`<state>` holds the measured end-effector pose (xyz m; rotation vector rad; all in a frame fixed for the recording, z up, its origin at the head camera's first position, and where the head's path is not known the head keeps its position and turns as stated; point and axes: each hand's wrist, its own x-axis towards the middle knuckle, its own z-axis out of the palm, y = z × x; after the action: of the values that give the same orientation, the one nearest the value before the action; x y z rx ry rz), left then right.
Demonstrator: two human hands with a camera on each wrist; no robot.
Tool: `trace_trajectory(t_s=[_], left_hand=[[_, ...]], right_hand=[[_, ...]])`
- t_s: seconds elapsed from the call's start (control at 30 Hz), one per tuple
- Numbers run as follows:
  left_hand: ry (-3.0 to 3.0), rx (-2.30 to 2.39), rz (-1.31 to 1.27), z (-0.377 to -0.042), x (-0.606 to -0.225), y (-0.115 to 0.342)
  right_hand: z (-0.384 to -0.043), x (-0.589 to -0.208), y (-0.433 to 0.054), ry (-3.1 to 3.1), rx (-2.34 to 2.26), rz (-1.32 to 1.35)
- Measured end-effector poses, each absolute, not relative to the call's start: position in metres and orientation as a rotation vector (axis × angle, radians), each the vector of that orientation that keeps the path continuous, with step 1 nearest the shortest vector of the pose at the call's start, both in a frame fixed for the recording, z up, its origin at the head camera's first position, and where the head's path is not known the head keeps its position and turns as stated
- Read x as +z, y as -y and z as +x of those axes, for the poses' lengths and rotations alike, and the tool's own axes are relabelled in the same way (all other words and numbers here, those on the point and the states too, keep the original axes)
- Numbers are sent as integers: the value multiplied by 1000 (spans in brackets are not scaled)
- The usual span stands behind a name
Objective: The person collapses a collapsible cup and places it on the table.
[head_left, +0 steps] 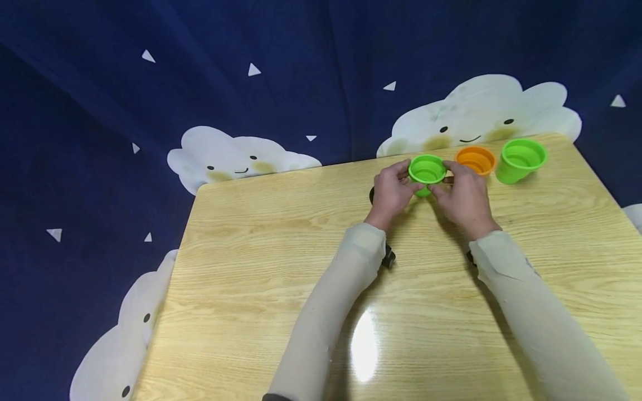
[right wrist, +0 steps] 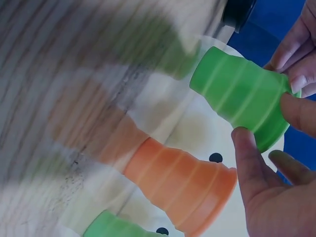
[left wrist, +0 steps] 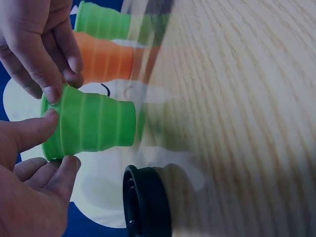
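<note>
Directly between both hands, a green cup is held upright.

Plastic cups, glossy wooden tabletop

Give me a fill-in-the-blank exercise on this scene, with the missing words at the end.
1. The held cup is ____.
2. The middle cup, between the held cup and the rightmost cup, is ____.
3. Of the left hand and right hand, the ____ is nearer the round black object.
4. The backdrop is dark ____.

Missing words: green; orange; left; blue.
</note>
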<state>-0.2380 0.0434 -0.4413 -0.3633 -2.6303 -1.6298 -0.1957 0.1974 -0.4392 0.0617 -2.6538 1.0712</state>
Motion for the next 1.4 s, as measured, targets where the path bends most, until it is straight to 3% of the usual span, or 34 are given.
trace_trajectory(t_s=[0.8, 1.27, 1.4], left_hand=[[2539, -1436, -614, -215, -402, -9], [2394, -495, -1225, -198, -376, 30], [2339, -401, -1285, -194, -372, 32]], right_hand=[[-171, -389, -194, 2551, 1154, 268], [-152, -375, -195, 2595, 1279, 311], [-147, -370, -193, 2585, 1215, 408]])
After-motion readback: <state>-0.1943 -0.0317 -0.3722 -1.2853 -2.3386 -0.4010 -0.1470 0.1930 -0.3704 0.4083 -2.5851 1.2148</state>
